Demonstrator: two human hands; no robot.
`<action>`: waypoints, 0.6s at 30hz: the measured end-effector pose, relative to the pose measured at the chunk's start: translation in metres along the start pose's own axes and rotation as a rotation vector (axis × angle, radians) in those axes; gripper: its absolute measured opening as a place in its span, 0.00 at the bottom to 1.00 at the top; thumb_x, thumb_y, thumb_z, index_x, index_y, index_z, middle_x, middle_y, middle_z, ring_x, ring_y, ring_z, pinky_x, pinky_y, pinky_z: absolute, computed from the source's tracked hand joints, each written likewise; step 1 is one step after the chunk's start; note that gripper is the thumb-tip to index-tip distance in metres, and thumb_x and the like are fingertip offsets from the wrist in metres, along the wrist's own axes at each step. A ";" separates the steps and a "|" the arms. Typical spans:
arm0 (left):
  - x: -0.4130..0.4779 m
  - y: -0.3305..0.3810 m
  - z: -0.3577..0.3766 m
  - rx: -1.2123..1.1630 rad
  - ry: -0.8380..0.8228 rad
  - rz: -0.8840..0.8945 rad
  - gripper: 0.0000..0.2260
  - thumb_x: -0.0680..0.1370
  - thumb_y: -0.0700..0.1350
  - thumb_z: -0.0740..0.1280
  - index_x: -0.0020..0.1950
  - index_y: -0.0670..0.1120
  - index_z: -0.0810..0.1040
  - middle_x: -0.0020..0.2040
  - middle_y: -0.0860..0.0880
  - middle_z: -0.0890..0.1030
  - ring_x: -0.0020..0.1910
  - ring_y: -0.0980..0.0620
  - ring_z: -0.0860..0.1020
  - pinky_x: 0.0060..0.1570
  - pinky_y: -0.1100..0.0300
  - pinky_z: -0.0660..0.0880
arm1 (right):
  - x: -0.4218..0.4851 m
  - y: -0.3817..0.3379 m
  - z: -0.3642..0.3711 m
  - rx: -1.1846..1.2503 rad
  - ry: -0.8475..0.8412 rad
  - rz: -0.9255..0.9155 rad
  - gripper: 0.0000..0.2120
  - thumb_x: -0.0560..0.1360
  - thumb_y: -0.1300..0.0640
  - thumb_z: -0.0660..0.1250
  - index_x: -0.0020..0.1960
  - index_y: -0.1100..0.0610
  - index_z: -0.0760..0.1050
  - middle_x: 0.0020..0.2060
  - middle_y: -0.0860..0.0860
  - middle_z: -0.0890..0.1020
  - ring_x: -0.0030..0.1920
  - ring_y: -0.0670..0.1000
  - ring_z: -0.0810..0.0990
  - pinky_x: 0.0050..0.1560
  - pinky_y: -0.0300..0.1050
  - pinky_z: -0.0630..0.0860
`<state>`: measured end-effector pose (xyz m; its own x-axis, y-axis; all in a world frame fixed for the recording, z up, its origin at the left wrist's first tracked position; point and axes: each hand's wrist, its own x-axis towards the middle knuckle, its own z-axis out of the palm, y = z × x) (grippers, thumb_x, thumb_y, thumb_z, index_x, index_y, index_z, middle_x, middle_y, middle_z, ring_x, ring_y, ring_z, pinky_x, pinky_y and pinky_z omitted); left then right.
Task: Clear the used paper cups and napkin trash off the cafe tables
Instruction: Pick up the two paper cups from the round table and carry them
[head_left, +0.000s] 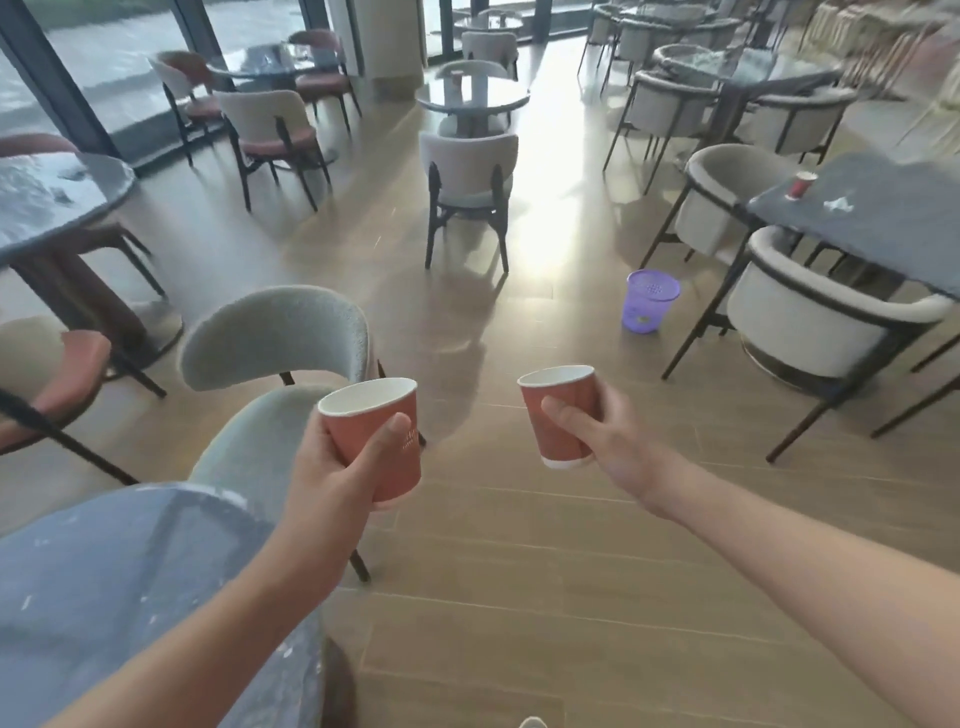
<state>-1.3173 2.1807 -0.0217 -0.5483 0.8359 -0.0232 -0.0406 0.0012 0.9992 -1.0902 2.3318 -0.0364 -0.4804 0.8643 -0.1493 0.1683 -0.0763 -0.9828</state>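
Fingers (387, 439) round each red cup (357, 420)

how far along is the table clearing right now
Done: two cups are lifted off tables. In hand: left hand holds the left cup, right hand the right cup; neither is in the purple bin yet. Left: a third cup and napkin scraps on the right table.

Three red paper cups (363, 415) (558, 449) (797, 185), one crumpled napkin (839, 204), one purple bin (652, 301), two hands (332, 467) (608, 431).
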 end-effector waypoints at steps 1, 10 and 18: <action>0.008 -0.002 0.013 0.009 -0.018 -0.003 0.26 0.72 0.57 0.79 0.64 0.48 0.77 0.50 0.50 0.86 0.46 0.58 0.85 0.41 0.67 0.80 | 0.005 0.003 -0.019 -0.068 0.028 -0.008 0.32 0.66 0.36 0.77 0.66 0.47 0.75 0.58 0.48 0.85 0.59 0.52 0.84 0.49 0.48 0.84; 0.107 -0.011 0.101 0.017 -0.152 -0.023 0.30 0.63 0.64 0.75 0.62 0.55 0.77 0.54 0.51 0.86 0.55 0.51 0.85 0.54 0.54 0.81 | 0.048 0.009 -0.106 0.018 0.205 -0.042 0.23 0.72 0.46 0.77 0.63 0.48 0.75 0.51 0.41 0.86 0.55 0.45 0.84 0.52 0.49 0.84; 0.261 -0.002 0.157 0.020 -0.202 -0.018 0.23 0.68 0.58 0.81 0.58 0.56 0.77 0.47 0.55 0.87 0.47 0.55 0.86 0.41 0.63 0.81 | 0.179 -0.014 -0.122 0.174 0.236 -0.045 0.24 0.74 0.46 0.74 0.67 0.51 0.75 0.55 0.46 0.87 0.55 0.46 0.85 0.48 0.41 0.82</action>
<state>-1.3290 2.4849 -0.0243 -0.3685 0.9289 -0.0363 -0.0315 0.0266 0.9992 -1.0736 2.5486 -0.0363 -0.2668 0.9589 -0.0960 -0.0082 -0.1019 -0.9948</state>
